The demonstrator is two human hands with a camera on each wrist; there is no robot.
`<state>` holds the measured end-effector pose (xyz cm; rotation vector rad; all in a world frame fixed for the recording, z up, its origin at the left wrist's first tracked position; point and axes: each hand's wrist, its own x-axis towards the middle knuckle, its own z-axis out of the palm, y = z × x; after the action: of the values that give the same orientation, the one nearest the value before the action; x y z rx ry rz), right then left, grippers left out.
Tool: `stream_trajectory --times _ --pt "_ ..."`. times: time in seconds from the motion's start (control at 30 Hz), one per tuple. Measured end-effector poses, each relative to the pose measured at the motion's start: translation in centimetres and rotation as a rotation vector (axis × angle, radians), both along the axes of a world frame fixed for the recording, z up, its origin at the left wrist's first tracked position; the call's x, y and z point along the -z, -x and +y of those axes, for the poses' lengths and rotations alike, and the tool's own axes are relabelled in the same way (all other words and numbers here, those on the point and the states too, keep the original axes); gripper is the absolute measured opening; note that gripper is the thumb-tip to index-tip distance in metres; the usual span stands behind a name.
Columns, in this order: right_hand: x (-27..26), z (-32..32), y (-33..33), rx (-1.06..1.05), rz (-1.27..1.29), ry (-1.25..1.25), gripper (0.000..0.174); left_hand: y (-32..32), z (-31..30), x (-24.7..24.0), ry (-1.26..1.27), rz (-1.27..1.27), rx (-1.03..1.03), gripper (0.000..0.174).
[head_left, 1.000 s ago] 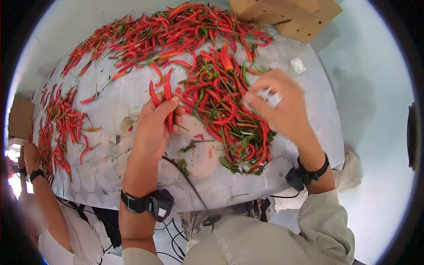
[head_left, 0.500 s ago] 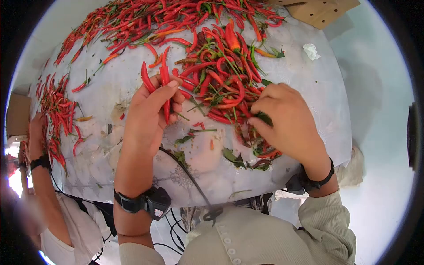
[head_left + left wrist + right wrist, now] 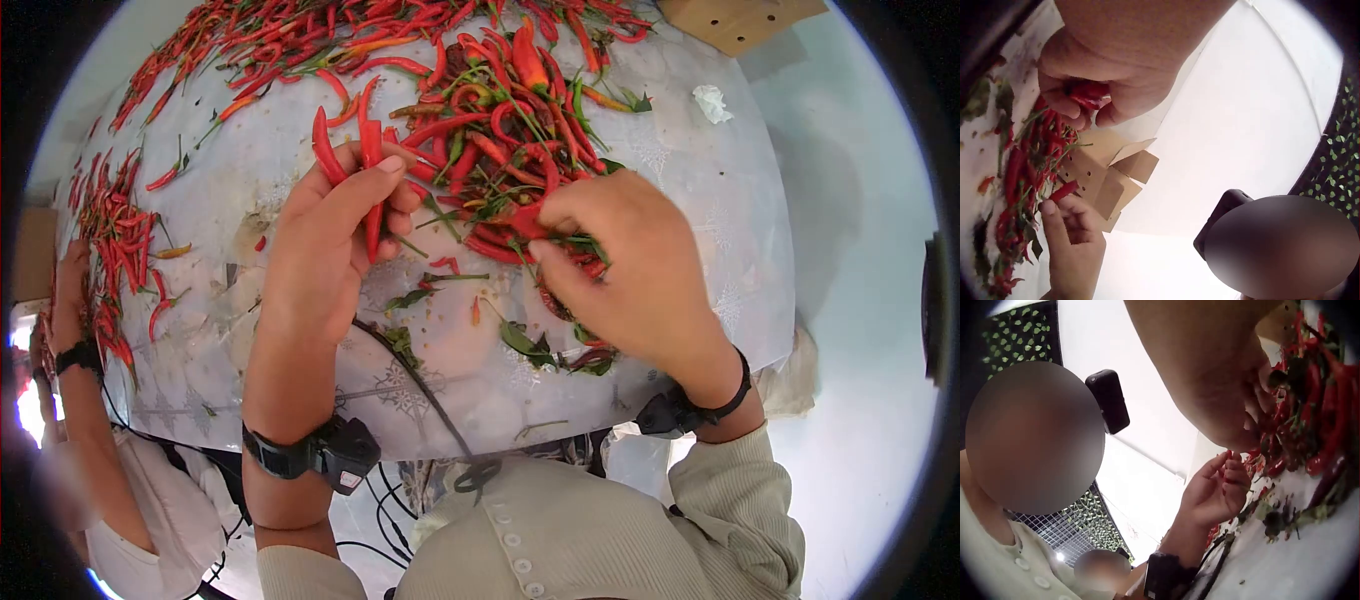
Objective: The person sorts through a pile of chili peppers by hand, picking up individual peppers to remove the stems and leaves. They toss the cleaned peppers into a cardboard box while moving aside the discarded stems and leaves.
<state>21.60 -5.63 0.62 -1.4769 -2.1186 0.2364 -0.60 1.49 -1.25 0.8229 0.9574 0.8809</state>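
Observation:
In the head view my left hand [image 3: 318, 235] holds several red chili peppers [image 3: 371, 150] upright between thumb and fingers, at the left side of a chili heap [image 3: 500, 125]. A green stem pokes out below its fingers. My right hand [image 3: 645, 265] is low over the near right part of that heap, palm down. The left wrist view shows a red chili pepper [image 3: 1064, 190] pinched between the right thumb and fingertips. Seen from the right wrist, the left hand [image 3: 1219, 490] stays curled round its peppers, and the right fingers partly hide the heap.
A larger mass of chilies [image 3: 300, 35] spreads along the table's far side, with another group [image 3: 125, 240] at left beside another person's arm [image 3: 90, 400]. Loose leaves [image 3: 525, 343] and a black cable [image 3: 415, 385] lie nearer. Crumpled white paper [image 3: 712, 103] and a cardboard box [image 3: 745, 22] are at right.
My right hand has come down from the heap's right side onto its near part and now pinches a chili pepper. The left hand keeps its peppers. The head view has shifted.

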Motion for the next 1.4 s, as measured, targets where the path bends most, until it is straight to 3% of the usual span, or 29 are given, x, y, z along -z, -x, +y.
stream_trajectory --times 0.23,0.33,0.5,0.83,0.93,1.03,1.13,1.23,1.33,1.4 --pt "0.7 -0.4 2.0 -0.034 -0.222 0.05 0.023 0.2 0.0 -0.1 -0.007 -0.005 0.006 0.021" --pt "1.3 -0.2 1.4 -0.093 -0.179 0.03 0.022 0.1 0.0 -0.2 -0.01 0.003 0.008 0.021" --pt "0.4 0.0 -0.3 -0.258 -0.024 0.224 0.021 0.2 0.0 -0.3 -0.011 0.018 -0.004 0.021" --pt "-0.6 0.0 -1.5 -0.12 0.216 0.256 0.018 0.2 0.1 -0.2 -0.017 -0.008 -0.016 0.019" --pt "-0.4 0.0 -1.4 -0.118 0.165 0.253 0.022 0.3 0.1 0.0 -0.02 -0.016 -0.006 0.018" --pt "0.2 0.0 -1.5 -0.131 0.028 0.172 0.025 0.3 0.2 -0.1 -0.02 -0.02 -0.003 0.018" --pt "0.0 0.0 -0.7 0.012 -0.049 -0.057 0.026 0.3 0.1 -0.1 -0.014 -0.022 -0.011 0.018" --pt "-0.4 -0.2 -0.7 -0.003 -0.068 -0.079 0.028 0.3 0.2 0.0 -0.013 -0.021 -0.012 0.018" --pt "-0.3 -0.7 -0.4 -0.236 0.037 0.175 0.024 0.2 0.2 0.0 -0.016 -0.011 -0.013 0.018" --pt "-0.2 -0.8 0.0 -0.229 -0.052 0.193 0.03 0.2 0.2 0.0 -0.017 -0.008 -0.009 0.018"
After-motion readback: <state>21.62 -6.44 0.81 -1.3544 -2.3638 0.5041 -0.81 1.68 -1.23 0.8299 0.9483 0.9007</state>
